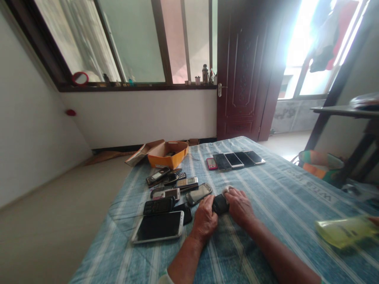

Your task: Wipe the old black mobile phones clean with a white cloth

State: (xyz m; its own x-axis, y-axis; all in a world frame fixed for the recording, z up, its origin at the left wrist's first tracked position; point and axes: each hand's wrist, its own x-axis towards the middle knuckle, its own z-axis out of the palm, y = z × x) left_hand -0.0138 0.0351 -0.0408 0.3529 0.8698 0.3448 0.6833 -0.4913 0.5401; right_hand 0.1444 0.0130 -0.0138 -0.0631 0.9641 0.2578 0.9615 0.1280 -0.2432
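Both my hands rest on a blue striped cloth [266, 197] and meet over a small black phone [219, 204]. My left hand [205, 219] grips the phone's left end with closed fingers. My right hand [240, 206] holds its right end, and a bit of white cloth [227, 189] shows under those fingers. Just left of my hands lies a heap of old phones [171, 189], with a large white-edged smartphone [158, 227] nearest me.
A row of several smartphones [235, 159] lies further back on the cloth. An open orange cardboard box [168, 154] sits at the far left corner. A yellow-green plastic bottle [345, 230] lies at the right. Beyond are a dark door [245, 71] and a window sill.
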